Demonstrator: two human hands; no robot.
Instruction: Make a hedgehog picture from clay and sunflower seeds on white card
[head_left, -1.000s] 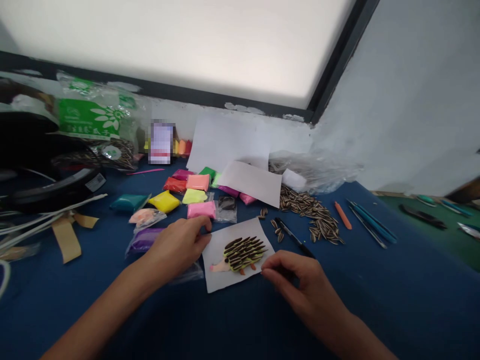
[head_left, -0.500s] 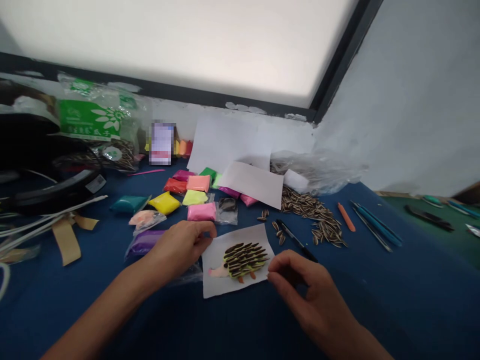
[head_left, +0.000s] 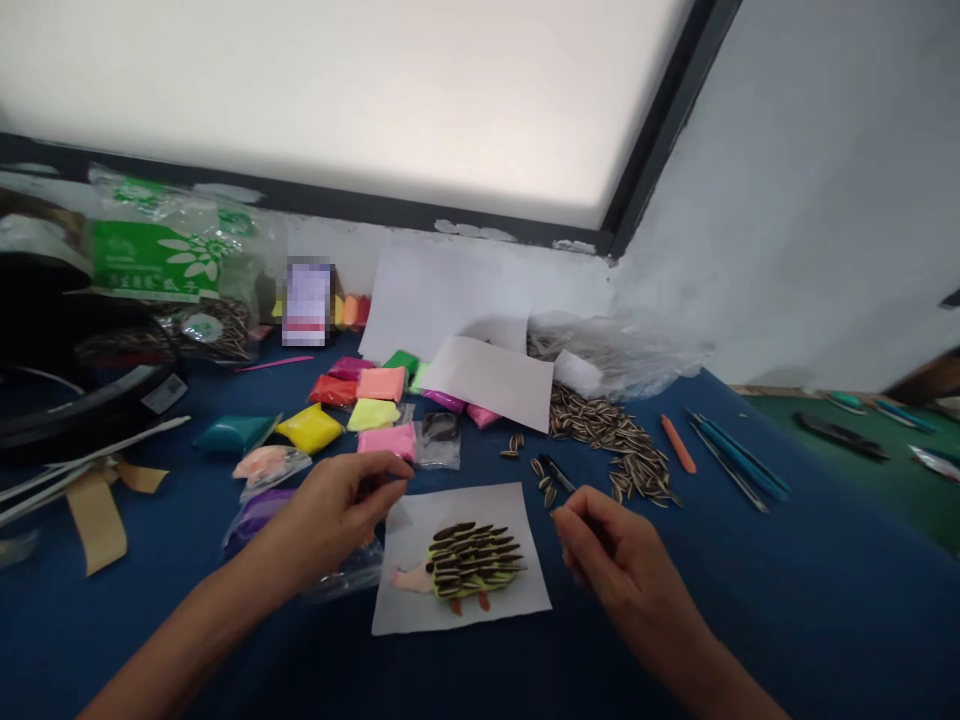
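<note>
A hedgehog picture point(head_left: 475, 562) lies on a sheet of white paper point(head_left: 405, 620); its green body carries rows of dark sunflower seeds, with a pinkish head and brown feet. My left hand point(head_left: 341, 515) hovers by the paper's upper left corner, holding nothing, thumb and curved index finger slightly apart. Just off the paper's right edge, my right hand point(head_left: 626, 555) has its thumb and fingertips pinched together; whatever may be between them is too small to make out. Several loose sunflower seeds point(head_left: 545, 482) and a black pen point(head_left: 556, 472) lie above the right hand.
Behind the hands sit colored clay packets, including yellow point(head_left: 311, 428), pink point(head_left: 387, 442) and purple point(head_left: 259, 515). A sunflower seed pile point(head_left: 607, 430) spreads at the right, near an orange stick point(head_left: 678, 444) and blue tweezers point(head_left: 739, 455). A green seed bag point(head_left: 161, 260) stands back left.
My right hand has moved away from the paper's right edge, and its fingertips have closed together. My left hand stays near the upper left corner. The camera view has shifted slightly.
</note>
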